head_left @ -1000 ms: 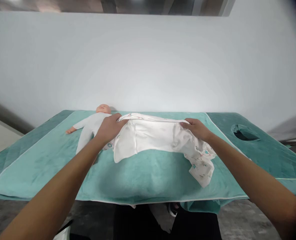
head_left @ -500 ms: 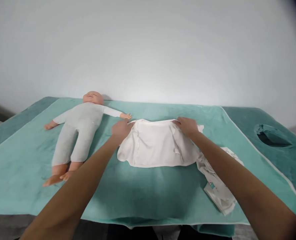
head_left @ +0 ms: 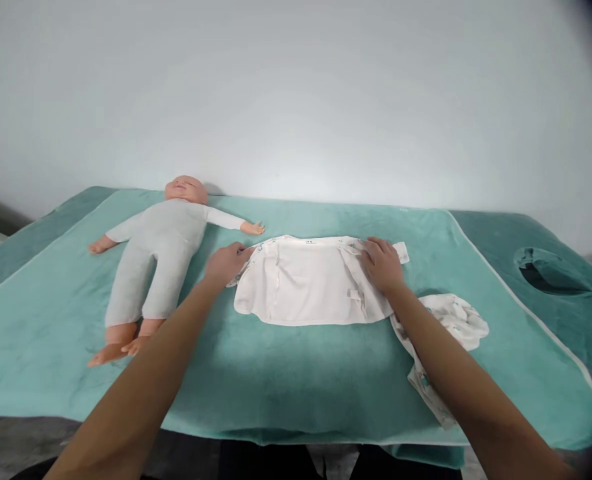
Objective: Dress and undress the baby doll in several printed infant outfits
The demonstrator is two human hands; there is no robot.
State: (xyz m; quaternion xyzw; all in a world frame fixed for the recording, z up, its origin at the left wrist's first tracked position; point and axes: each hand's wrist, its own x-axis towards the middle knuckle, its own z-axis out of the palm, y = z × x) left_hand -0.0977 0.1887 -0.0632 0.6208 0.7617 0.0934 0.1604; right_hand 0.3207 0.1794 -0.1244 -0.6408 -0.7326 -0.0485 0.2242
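A small white baby shirt [head_left: 311, 283] lies spread open on the green cloth, its plain inner side up and its neckline toward the wall. My left hand [head_left: 227, 261] is at the shirt's left side, thumb and fingers pinching the sleeve. On the shirt's right front panel rests my right hand [head_left: 382, 263], its fingers stretched out over the fabric. A bit of white sleeve [head_left: 401, 252] pokes out beyond that hand. White patterned baby clothing [head_left: 459, 320] lies crumpled at the right, partly hidden under my right forearm.
A baby doll [head_left: 169, 233] in a pale suit lies on its back at the left, one arm reaching toward the shirt. The green cloth [head_left: 296, 380] covers a padded table with an oval hole [head_left: 551, 272] at the right. A white wall [head_left: 296, 100] stands behind.
My left hand has moved left from the neckline to the sleeve. My right hand has let go of the neckline edge and shifted right onto the side panel. The shirt lies flatter.
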